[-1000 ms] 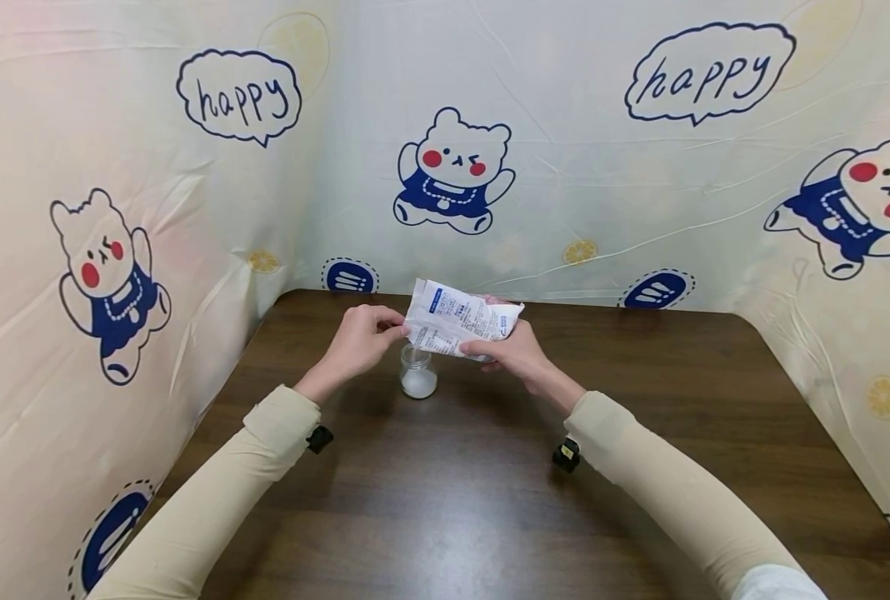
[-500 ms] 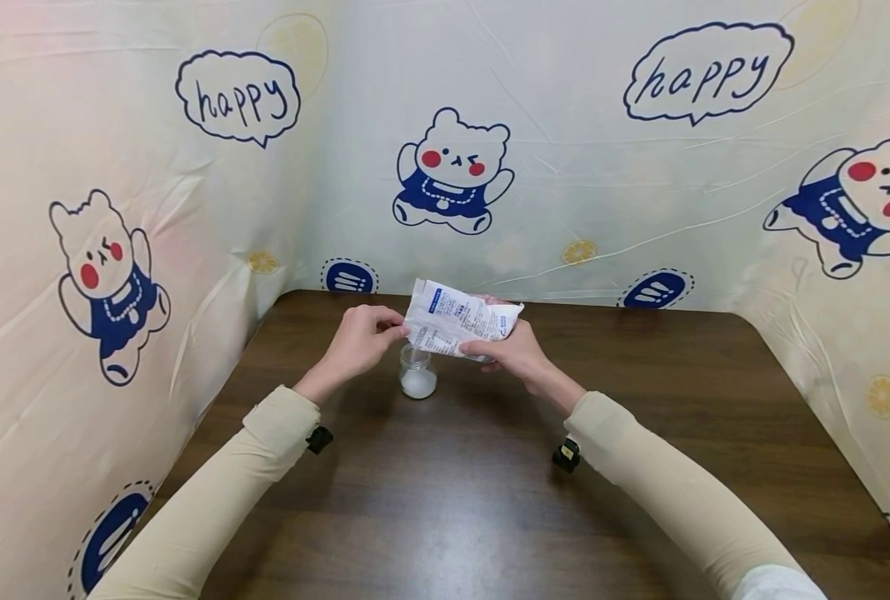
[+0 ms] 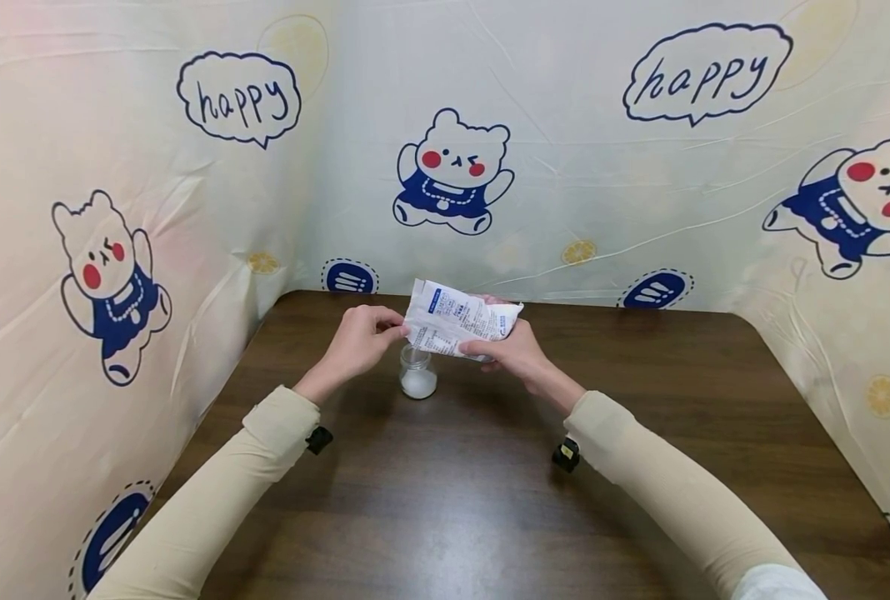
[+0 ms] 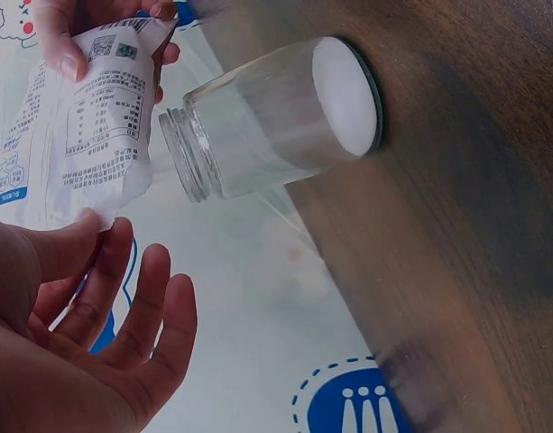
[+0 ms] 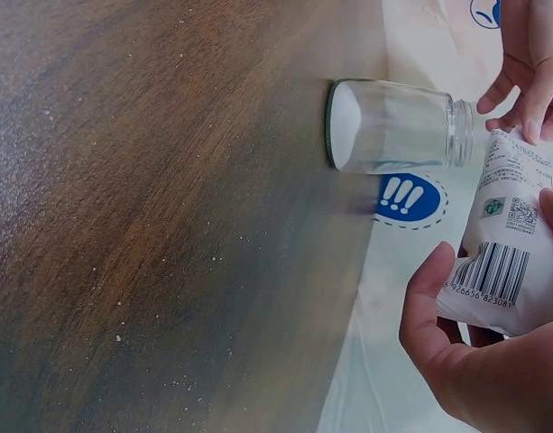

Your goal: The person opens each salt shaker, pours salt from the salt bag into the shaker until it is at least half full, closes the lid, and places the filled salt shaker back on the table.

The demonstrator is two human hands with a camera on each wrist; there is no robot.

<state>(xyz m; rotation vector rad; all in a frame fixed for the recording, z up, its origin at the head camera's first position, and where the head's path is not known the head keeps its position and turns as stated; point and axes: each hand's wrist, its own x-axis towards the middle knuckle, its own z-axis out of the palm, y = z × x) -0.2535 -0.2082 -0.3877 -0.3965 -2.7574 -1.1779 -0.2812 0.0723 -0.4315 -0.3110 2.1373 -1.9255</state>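
A white printed bag (image 3: 460,321) is held tilted over a small glass jar (image 3: 418,377), its left end lowest. My right hand (image 3: 516,346) grips the bag's fuller end, thumb across the printed front. At the other end, my left hand (image 3: 366,337) pinches the bag's edge between thumb and index finger; its other fingers stand loosely apart in the left wrist view. White granules (image 4: 342,97) fill the bottom of the upright jar. A faint pale streak shows between the bag's corner and the jar's mouth (image 4: 186,155). The bag's opening itself is hard to see.
The jar stands on a dark wooden table (image 3: 445,483). Tiny white grains (image 5: 118,338) lie scattered on the tabletop in the right wrist view. A cloth (image 3: 550,192) printed with bears hangs behind the table and along both sides.
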